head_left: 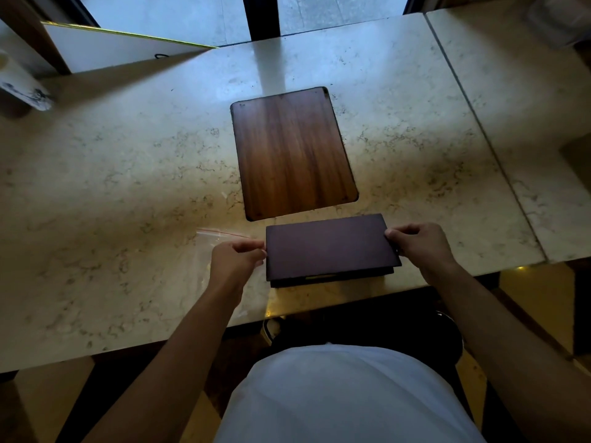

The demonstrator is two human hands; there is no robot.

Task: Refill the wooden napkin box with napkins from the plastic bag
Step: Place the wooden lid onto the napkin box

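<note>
A dark wooden napkin box sits near the front edge of the marble table, its flat lid covering the top. My left hand grips the lid's left edge and my right hand grips its right edge. A thin pale strip shows in the gap under the lid at the front. A clear plastic bag with a red zip line lies flat on the table to the left of the box, partly under my left hand. No napkins are plainly visible.
A brown wooden board lies flat just behind the box. A white panel leans at the back left, and a white patterned object sits at the far left. The marble table has a seam on the right.
</note>
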